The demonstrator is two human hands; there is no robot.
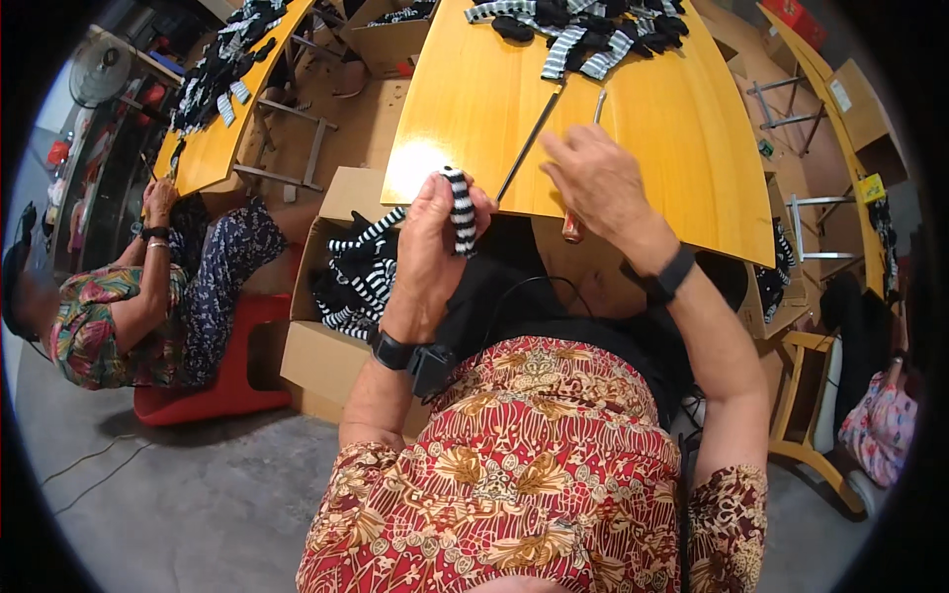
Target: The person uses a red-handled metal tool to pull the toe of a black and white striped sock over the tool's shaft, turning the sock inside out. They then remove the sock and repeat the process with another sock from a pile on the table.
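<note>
My left hand is closed around a narrow black-and-white striped knitted piece, held upright just off the table's near edge. My right hand is over the table edge to the right, fingers apart and nothing visible in them. Beneath it lies what looks like a screwdriver, its red handle showing below the hand and its metal shaft above; the middle is hidden. Between my hands a thin dark rod lies slantwise on the yellow table.
A pile of striped and black knitted pieces covers the table's far end. At my left stands an open cardboard box with more striped pieces. A person sits on a red stool at another table, left. A wooden chair is at the right.
</note>
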